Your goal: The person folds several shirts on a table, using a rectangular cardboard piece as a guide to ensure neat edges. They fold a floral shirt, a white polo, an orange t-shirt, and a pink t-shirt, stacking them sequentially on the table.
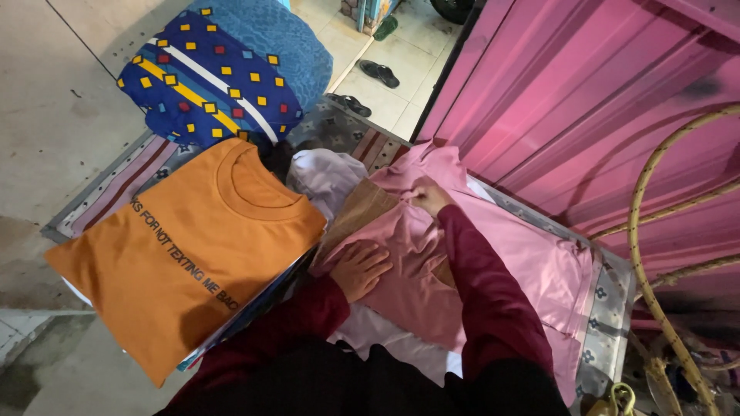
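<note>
A pink garment [524,262] lies spread on a patterned mat [605,304] in front of me. My left hand [359,268] presses flat on its near part, fingers spread. My right hand [428,194] pinches a fold of the pink cloth near its top edge. Both arms wear dark maroon sleeves. A brown piece of cloth [361,209] and a pale lilac garment [327,177] lie just left of the pink one.
A folded orange T-shirt with dark lettering [185,254] tops a pile at the left. A blue patterned pillow [212,77] lies behind it. A pink corrugated wall [601,92] stands at the right, with yellow rope [647,254] beside it. Sandals [378,73] rest on the tiled floor.
</note>
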